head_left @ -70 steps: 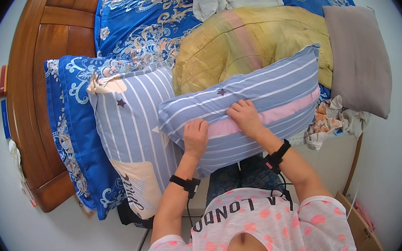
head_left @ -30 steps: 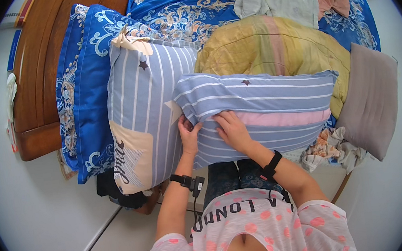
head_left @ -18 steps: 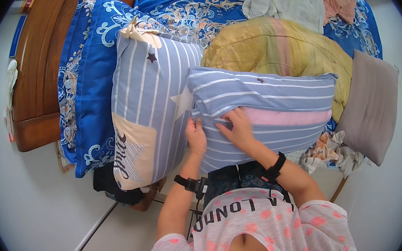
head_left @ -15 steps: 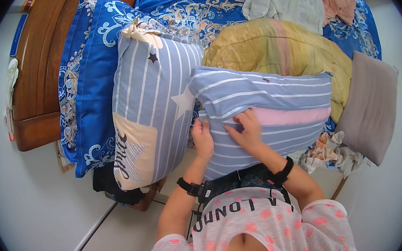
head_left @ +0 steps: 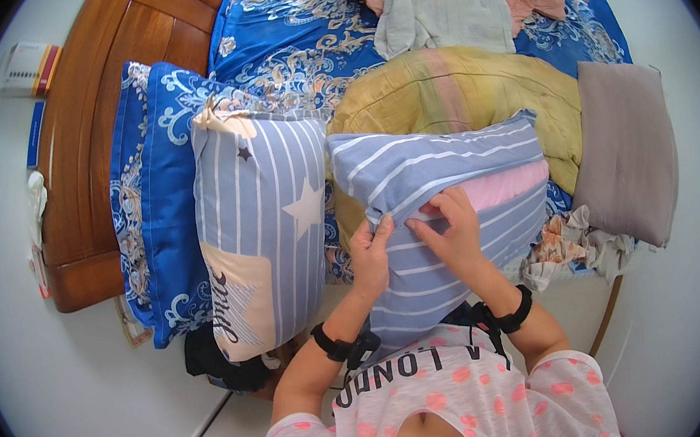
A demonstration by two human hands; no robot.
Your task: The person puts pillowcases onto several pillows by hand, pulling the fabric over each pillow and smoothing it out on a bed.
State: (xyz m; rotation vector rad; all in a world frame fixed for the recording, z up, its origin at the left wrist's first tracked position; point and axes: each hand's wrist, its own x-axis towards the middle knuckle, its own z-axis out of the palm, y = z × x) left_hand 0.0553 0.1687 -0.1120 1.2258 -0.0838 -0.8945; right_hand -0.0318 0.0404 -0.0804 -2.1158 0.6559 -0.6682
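In front of me lies a blue pillow with white stripes (head_left: 425, 295), its pillowcase parted along a slit where a pink inner pillow (head_left: 509, 185) shows. My left hand (head_left: 371, 257) pinches the pillowcase's edge at the slit's left end, thumb uppermost. Close beside it, my right hand (head_left: 454, 229) is closed with bent fingers on the cloth along the same slit; its fingertips are partly hidden. A second striped pillow (head_left: 275, 188), with a white star and a cream patch, stands just left of my left hand.
Blue patterned pillows (head_left: 165, 177) lean by the wooden headboard (head_left: 93, 176). A yellow quilt (head_left: 523, 92) lies beyond the pillow, with a pale green blanket (head_left: 439, 8) farther back. A grey cushion (head_left: 626, 150) and crumpled floral cloth (head_left: 567, 244) are on the right.
The near pillow has tilted, its right side turning away from me. Both hands stay on the slit, and my left hand now grips the edge at its left end. My view has shifted.
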